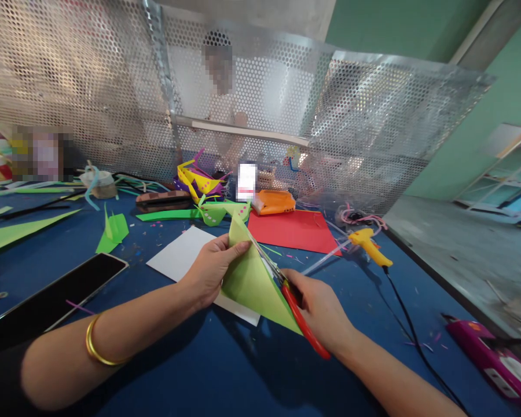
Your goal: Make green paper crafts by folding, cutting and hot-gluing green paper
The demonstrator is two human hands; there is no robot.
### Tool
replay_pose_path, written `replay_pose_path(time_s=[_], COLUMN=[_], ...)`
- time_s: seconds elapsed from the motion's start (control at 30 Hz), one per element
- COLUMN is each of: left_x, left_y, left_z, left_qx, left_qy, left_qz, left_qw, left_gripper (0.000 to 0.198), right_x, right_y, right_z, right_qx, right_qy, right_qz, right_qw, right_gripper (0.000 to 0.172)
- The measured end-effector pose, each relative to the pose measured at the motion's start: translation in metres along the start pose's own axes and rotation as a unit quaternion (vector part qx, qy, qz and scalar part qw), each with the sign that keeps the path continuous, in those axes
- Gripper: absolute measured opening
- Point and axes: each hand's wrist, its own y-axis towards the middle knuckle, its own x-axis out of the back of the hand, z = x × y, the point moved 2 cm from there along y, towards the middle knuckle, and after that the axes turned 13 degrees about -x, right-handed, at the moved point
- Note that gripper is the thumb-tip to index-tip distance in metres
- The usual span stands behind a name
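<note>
My left hand point(211, 267) pinches the upper part of a folded light green sheet of paper point(254, 289), thumb on top. In my right hand point(323, 307) is a pair of scissors with red handles point(301, 321). The blades run along the paper's right edge, pointing up and away from me; whether they are fully closed I cannot tell. Under the green paper lies a white sheet point(178, 255). Just beyond my left hand sits a green paper mask point(226, 213) with small pink and pale squares stuck on it.
Behind are red paper point(290, 230), an orange packet point(275, 201), a lit phone point(246, 181) and a yellow mask point(202, 180). A yellow glue gun point(369, 246) with a black cord lies right, a magenta power strip point(490, 359) nearer. A perforated metal screen point(260, 87) backs the table; a person is beyond.
</note>
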Motion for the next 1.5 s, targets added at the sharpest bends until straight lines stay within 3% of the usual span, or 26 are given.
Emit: replay_pose_path(time_s=[0.37, 1.5], left_x=[-0.0017, -0.0006], left_y=[-0.0017, 0.0012], left_z=[-0.0015, 0.0018], left_qx=[0.014, 0.022], left_qy=[-0.004, -0.026], left_qz=[-0.003, -0.004], left_qw=[1.0, 0.999], left_gripper=[0.021, 0.017], right_x=[-0.0006, -0.0024], right_y=[-0.0009, -0.0031], right_z=[0.0004, 0.0009], right_qx=[0.008, -0.015], right_qy=[0.006, 0.008], right_qz=[-0.013, 0.024], right_qw=[1.0, 1.0], right_gripper=[0.024, 0.03])
